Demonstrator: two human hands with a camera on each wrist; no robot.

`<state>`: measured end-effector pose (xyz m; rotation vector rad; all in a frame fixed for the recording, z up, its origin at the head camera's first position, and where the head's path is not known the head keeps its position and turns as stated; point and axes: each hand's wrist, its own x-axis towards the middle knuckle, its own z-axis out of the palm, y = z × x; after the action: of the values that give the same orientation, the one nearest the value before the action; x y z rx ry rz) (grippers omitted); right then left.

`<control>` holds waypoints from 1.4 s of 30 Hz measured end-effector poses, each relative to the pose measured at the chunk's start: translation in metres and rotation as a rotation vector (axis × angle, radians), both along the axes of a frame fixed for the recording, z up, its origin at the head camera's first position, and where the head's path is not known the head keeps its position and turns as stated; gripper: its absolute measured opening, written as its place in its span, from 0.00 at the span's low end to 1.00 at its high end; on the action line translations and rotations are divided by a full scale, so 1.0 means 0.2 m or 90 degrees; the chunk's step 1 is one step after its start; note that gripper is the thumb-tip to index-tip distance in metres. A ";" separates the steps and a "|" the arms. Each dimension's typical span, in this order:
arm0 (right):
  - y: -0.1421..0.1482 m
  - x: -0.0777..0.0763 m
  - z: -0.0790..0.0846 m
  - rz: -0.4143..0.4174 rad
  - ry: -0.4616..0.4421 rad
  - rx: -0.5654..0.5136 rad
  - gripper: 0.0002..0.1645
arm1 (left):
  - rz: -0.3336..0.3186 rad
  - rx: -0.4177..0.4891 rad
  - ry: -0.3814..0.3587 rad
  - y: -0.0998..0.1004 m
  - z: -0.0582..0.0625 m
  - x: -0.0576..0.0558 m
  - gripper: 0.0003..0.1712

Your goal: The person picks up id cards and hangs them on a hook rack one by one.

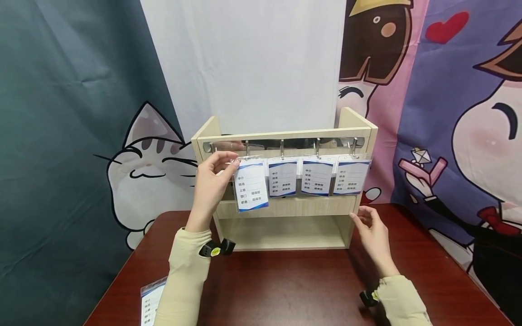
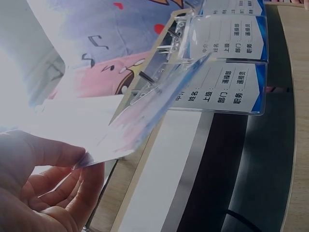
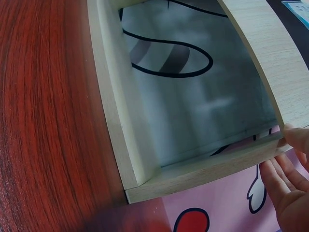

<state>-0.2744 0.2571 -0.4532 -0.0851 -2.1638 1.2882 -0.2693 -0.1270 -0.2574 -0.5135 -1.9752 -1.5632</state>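
In the head view my left hand [image 1: 213, 184] pinches a clear badge holder [image 1: 251, 186] with a white and blue card by its upper left corner. The left wrist view shows thumb and fingers on that corner, with the holder [image 2: 137, 118] slanting toward a metal hook [image 2: 146, 77]. Three similar badge holders, the closest being a blue-edged one [image 1: 282, 177], hang from hooks to its right. My right hand [image 1: 374, 237] grips the right side panel of the wooden rack [image 1: 285, 208], thumb at the front edge and fingers on the outer face, as the right wrist view shows.
Another badge holder [image 1: 151, 302] lies on the red-brown table [image 1: 285, 290] at the lower left, partly behind my left sleeve. A metal rail [image 1: 302, 143] with several hooks runs across the rack's upper front. Cartoon-printed cloth [image 1: 432, 113] hangs behind.
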 end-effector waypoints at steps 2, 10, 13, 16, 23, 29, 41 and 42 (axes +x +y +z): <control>0.00 0.00 0.00 0.002 0.001 -0.002 0.21 | 0.007 -0.004 0.002 0.00 0.00 0.00 0.11; 0.00 0.00 0.01 0.003 0.000 -0.002 0.21 | 0.013 -0.008 0.005 0.00 -0.01 -0.01 0.10; 0.00 0.00 0.01 0.005 0.001 -0.006 0.21 | 0.018 -0.012 0.008 -0.01 -0.02 -0.01 0.10; 0.00 0.00 0.00 0.007 0.002 -0.009 0.21 | 0.028 -0.018 0.011 -0.01 -0.02 -0.01 0.10; 0.00 -0.01 0.00 0.006 0.003 -0.003 0.21 | 0.046 -0.032 0.023 0.00 -0.01 -0.01 0.10; 0.01 -0.01 0.00 0.005 0.004 -0.003 0.21 | 0.062 -0.028 0.027 0.02 -0.01 -0.02 0.09; 0.01 0.00 0.00 0.005 -0.002 -0.003 0.22 | 0.098 -0.026 0.008 0.04 0.00 -0.03 0.09; 0.00 0.00 0.00 0.006 -0.003 -0.006 0.22 | 0.099 -0.026 0.006 0.04 0.00 -0.03 0.09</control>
<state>-0.2740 0.2581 -0.4535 -0.0823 -2.1641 1.3043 -0.2744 -0.1190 -0.2575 -0.3723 -1.9934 -1.4253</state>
